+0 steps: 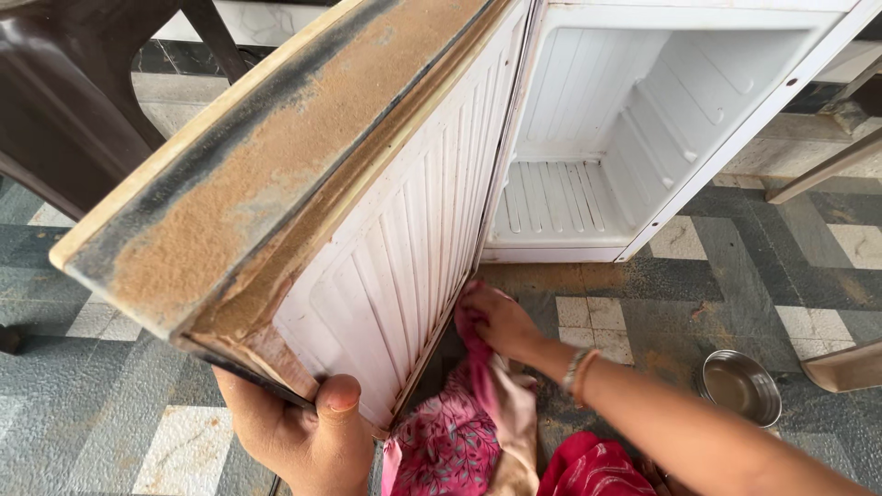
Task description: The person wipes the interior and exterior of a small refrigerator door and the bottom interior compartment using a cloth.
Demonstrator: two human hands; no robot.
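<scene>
Gripping a rusty, dust-caked fridge door, white ribbed inside.

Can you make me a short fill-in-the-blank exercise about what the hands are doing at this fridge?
1. The left hand grips the lower corner of the open fridge ____.
2. The right hand presses a ____ cloth against the door's inner edge.
3. A steel ____ stands on the tiled floor near the right forearm.
4. The fridge compartment is ____ inside.

Missing words: door; pink; bowl; empty
</scene>
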